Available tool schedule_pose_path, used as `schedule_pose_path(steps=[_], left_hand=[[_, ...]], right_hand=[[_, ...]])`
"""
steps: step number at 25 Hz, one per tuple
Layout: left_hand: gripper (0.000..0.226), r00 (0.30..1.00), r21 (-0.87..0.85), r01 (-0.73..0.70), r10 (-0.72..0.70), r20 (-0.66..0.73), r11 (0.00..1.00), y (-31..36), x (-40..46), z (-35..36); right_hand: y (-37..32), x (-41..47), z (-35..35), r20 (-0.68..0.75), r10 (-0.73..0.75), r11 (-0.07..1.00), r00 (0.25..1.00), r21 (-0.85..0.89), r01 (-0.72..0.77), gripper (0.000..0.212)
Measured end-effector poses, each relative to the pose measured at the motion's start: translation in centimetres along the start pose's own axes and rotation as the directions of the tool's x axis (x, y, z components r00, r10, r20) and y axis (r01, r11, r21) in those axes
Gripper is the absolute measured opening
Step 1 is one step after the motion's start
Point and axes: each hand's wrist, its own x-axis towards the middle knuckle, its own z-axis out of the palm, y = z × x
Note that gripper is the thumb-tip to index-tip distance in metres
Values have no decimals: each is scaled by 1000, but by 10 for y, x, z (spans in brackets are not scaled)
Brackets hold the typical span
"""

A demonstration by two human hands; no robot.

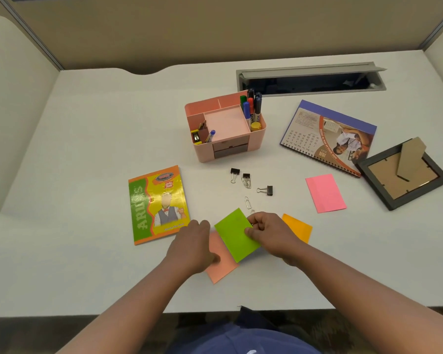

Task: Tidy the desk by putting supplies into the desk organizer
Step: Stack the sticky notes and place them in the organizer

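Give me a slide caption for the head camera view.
Right hand pinches a green sticky pad while left hand rests on a peach pad, pink organizer behind.

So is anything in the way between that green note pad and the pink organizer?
Only small things: a silver paper clip and three black binder clips lie on the desk between the green sticky-note pad, held in the right hand, and the pink desk organizer.

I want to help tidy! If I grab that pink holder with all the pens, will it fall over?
Probably not: the pink holder looks wide and low. The pens stand tall at one end, so it may lean that way. It looks like light plastic and might slide.
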Motion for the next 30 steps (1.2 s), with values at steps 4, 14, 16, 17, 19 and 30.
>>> schedule_pose_path(steps=[4,14,16,17,19,30], left_hand=[[71,1000,8,23,-23,-13,1000,3,2,10],[21,993,-676,-107,46,-108,729,-7,10,-3],[19,999,-918,-51,1,-55,393,-5,10,-14],[14,1000,-983,2,-28,-3,186,-2,10,-18],[7,994,-987,78,-59,87,-138,4,8,-23],[46,987,-934,149,-1,158,-325,29,5,-19]], right_hand=[[8,-9,6,41,11,998,999,-68,-8,4],[-2,-19,7,-34,-76,996,997,-46,74,14],[-6,-18,3,-27,-90,992,996,87,92,18],[-8,-18,0,-7,-87,980,996,179,87,20],[-11,-19,-4,51,-81,947,995,315,61,22],[-8,-13,8,-218,-129,972,967,166,167,34]])
